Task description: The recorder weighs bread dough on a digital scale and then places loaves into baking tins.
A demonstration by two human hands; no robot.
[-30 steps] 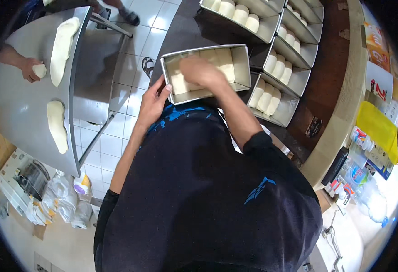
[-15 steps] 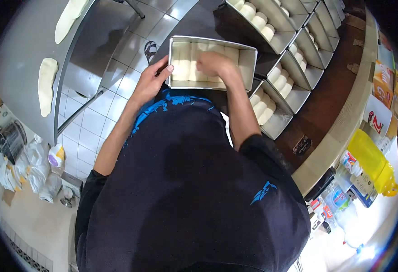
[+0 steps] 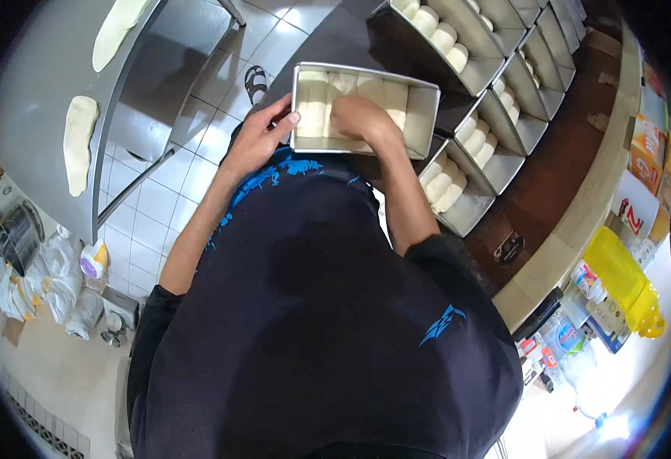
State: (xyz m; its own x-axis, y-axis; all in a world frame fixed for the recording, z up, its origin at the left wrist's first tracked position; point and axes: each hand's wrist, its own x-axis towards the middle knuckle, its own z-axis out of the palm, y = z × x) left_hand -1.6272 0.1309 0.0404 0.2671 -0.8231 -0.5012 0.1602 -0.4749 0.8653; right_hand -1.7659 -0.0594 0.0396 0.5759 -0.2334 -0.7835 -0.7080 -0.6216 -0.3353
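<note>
A rectangular metal loaf pan [image 3: 425,122] is in front of my torso, with several pale dough rolls [image 3: 314,107] lying side by side in it. My left hand [image 3: 263,131] grips the pan's left end, thumb over the rim and fingers at the outer wall. Inside the pan, my right hand [image 3: 362,121] is closed like a fist, its knuckles down against the dough near the middle. The fingertips of that hand are hidden. The pan's right end shows bare metal beyond the dough.
To the right, several more loaf pans [image 3: 477,218] stand in rows, with dough rolls inside. Two flattened dough strips [image 3: 81,145] lie on the grey table [image 3: 52,46] at left. A yellow bottle [image 3: 622,279] and packages stand on the right-hand shelf.
The pan has shifted slightly right and down in the picture, together with both hands. My right fist remains on the dough.
</note>
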